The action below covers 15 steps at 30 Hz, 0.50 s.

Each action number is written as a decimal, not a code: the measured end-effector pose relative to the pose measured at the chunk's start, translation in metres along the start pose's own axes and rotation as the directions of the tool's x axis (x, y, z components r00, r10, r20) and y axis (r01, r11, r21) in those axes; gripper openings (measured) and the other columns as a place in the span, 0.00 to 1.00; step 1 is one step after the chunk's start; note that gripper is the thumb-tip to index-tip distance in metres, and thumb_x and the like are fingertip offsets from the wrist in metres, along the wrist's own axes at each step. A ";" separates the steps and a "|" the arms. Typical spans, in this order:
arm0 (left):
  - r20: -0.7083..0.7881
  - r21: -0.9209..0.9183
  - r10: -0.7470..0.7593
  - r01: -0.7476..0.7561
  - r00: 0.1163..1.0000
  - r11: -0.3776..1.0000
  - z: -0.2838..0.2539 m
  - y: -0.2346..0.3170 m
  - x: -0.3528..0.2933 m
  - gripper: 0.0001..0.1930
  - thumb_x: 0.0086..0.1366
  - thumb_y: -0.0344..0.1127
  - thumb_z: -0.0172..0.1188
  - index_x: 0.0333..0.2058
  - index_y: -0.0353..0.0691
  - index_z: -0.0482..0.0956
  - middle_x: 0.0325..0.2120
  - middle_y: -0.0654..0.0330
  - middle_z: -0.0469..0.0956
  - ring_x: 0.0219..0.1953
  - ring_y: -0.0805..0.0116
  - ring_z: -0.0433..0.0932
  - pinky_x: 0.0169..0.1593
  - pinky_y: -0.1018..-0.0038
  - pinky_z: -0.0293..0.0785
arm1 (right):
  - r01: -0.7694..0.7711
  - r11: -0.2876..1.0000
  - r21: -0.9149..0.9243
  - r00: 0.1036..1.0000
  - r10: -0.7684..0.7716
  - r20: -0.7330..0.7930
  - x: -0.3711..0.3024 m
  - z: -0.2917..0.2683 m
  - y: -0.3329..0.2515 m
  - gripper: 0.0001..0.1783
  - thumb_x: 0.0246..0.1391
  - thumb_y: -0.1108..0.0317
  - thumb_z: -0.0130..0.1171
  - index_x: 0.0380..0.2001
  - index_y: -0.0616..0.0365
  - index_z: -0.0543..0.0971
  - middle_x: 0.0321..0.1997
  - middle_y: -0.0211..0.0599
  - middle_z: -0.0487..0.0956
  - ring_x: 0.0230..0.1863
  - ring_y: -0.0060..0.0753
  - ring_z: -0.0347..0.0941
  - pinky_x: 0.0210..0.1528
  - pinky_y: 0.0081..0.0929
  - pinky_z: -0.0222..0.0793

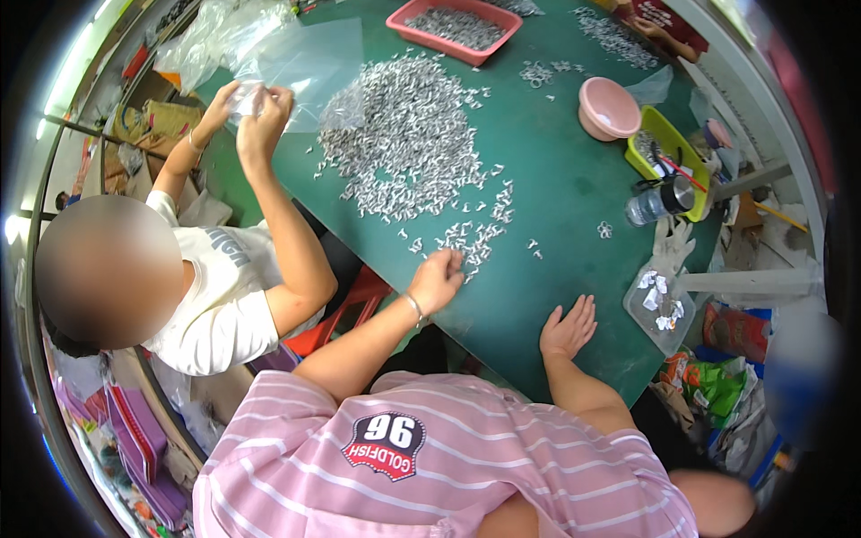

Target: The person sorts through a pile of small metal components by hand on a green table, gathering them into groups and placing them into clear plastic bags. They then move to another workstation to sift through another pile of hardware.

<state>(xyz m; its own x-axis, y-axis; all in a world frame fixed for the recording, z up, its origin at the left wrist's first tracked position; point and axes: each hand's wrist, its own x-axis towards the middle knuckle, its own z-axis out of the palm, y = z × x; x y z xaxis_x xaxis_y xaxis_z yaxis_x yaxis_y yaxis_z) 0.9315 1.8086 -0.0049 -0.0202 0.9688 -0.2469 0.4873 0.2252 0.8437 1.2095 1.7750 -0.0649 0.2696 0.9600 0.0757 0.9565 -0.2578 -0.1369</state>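
Observation:
A large heap of small silvery-grey curved metal pieces covers the table's left middle, with a looser scatter trailing off its near side. At that scatter's edge is my left hand, fingers curled together and slightly blurred. Whatever lies between those fingers is hidden. My right hand rests palm down on the green tabletop, fingers stretched out, holding nothing. A few stray pieces lie between the two hands, and a small ring-shaped cluster sits farther right.
On my left, a co-worker's hands hold a clear plastic bag. At the back stands a pink tray of pieces. To the right are a pink bowl, green basket, bottle, glove and clear tub.

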 end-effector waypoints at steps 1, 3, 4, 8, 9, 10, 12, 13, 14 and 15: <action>-0.056 0.057 0.021 -0.018 0.998 0.998 -0.006 0.001 0.009 0.14 0.49 0.26 0.59 0.37 0.36 0.71 0.28 0.56 0.71 0.32 0.65 0.72 0.39 0.73 0.70 | 0.004 1.000 -0.009 1.000 -0.004 -0.002 0.000 0.001 -0.001 0.31 0.53 0.56 0.45 0.59 0.59 0.57 0.66 0.40 0.52 0.66 0.41 0.47 0.64 0.46 0.39; -0.196 0.094 0.078 -0.061 0.978 0.994 -0.011 -0.010 0.030 0.16 0.49 0.28 0.60 0.38 0.35 0.71 0.32 0.51 0.71 0.34 0.60 0.72 0.39 0.70 0.71 | 0.023 1.000 -0.012 1.000 -0.023 -0.010 0.000 0.004 -0.001 0.31 0.54 0.57 0.45 0.59 0.59 0.57 0.66 0.39 0.52 0.66 0.41 0.46 0.64 0.46 0.38; -0.229 0.178 0.108 -0.067 0.967 0.982 -0.016 -0.007 0.039 0.17 0.48 0.28 0.61 0.39 0.34 0.71 0.34 0.50 0.71 0.36 0.57 0.72 0.41 0.68 0.70 | 0.026 0.999 -0.021 1.000 -0.026 -0.014 0.000 0.004 0.000 0.31 0.54 0.57 0.45 0.59 0.59 0.57 0.66 0.39 0.52 0.66 0.41 0.46 0.64 0.46 0.38; -0.343 0.301 0.204 -0.098 0.917 0.948 -0.023 -0.001 0.081 0.18 0.46 0.28 0.58 0.39 0.35 0.71 0.37 0.46 0.69 0.43 0.49 0.67 0.49 0.63 0.64 | 0.025 1.000 -0.016 1.000 -0.025 0.009 0.001 0.002 0.001 0.31 0.54 0.57 0.44 0.59 0.59 0.56 0.66 0.39 0.52 0.66 0.41 0.45 0.65 0.46 0.37; -0.348 0.337 0.201 -0.078 0.916 0.938 -0.025 -0.002 0.094 0.19 0.45 0.28 0.58 0.40 0.35 0.70 0.38 0.46 0.69 0.43 0.49 0.67 0.50 0.63 0.64 | 0.024 1.000 -0.010 1.000 -0.024 0.013 0.002 0.002 0.000 0.31 0.54 0.57 0.44 0.59 0.59 0.56 0.66 0.39 0.52 0.66 0.41 0.45 0.65 0.46 0.37; -0.407 0.355 0.214 -0.062 0.888 0.933 -0.023 -0.003 0.106 0.19 0.45 0.28 0.58 0.40 0.36 0.70 0.39 0.46 0.68 0.43 0.49 0.67 0.50 0.63 0.64 | 0.023 1.000 -0.007 1.000 -0.023 0.018 0.003 0.001 0.000 0.31 0.54 0.57 0.44 0.59 0.59 0.56 0.66 0.39 0.52 0.66 0.41 0.45 0.65 0.46 0.37; -0.433 0.391 0.214 -0.031 0.876 0.920 -0.024 -0.010 0.134 0.20 0.46 0.29 0.57 0.41 0.36 0.70 0.40 0.46 0.68 0.44 0.48 0.66 0.49 0.63 0.64 | 0.026 1.000 -0.007 0.999 -0.026 0.026 0.004 0.002 0.000 0.31 0.54 0.57 0.44 0.59 0.60 0.56 0.66 0.39 0.51 0.66 0.42 0.45 0.65 0.46 0.36; -0.435 0.393 0.137 0.051 0.890 0.918 -0.026 -0.008 0.145 0.22 0.46 0.30 0.59 0.43 0.36 0.69 0.41 0.47 0.68 0.46 0.49 0.66 0.51 0.63 0.63 | 0.028 1.000 -0.010 0.999 -0.027 0.029 0.004 0.002 0.001 0.31 0.54 0.57 0.44 0.59 0.60 0.56 0.66 0.40 0.51 0.66 0.42 0.45 0.65 0.46 0.36; -0.438 0.397 0.064 0.129 0.897 0.908 -0.028 -0.004 0.157 0.23 0.46 0.31 0.60 0.44 0.37 0.68 0.42 0.47 0.68 0.48 0.49 0.65 0.52 0.63 0.63 | 0.028 1.000 -0.011 0.999 -0.028 0.027 0.005 0.003 0.000 0.31 0.54 0.57 0.44 0.59 0.60 0.56 0.66 0.40 0.51 0.66 0.42 0.45 0.65 0.47 0.36; -0.441 0.403 -0.015 0.213 0.897 0.890 -0.028 -0.001 0.166 0.25 0.47 0.34 0.61 0.46 0.37 0.68 0.44 0.47 0.68 0.49 0.50 0.64 0.53 0.64 0.62 | 0.016 1.000 -0.008 0.999 -0.016 0.037 0.005 0.001 0.000 0.32 0.54 0.57 0.44 0.59 0.60 0.56 0.66 0.40 0.51 0.66 0.43 0.45 0.65 0.47 0.36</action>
<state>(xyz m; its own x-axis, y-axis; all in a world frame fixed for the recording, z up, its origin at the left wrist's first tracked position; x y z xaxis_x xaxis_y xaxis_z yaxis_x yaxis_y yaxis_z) 0.9028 1.9718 -0.0334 -0.4103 0.9116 -0.0239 0.7814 0.3649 0.5062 1.2108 1.7797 -0.0660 0.2503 0.9673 0.0415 0.9615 -0.2433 -0.1281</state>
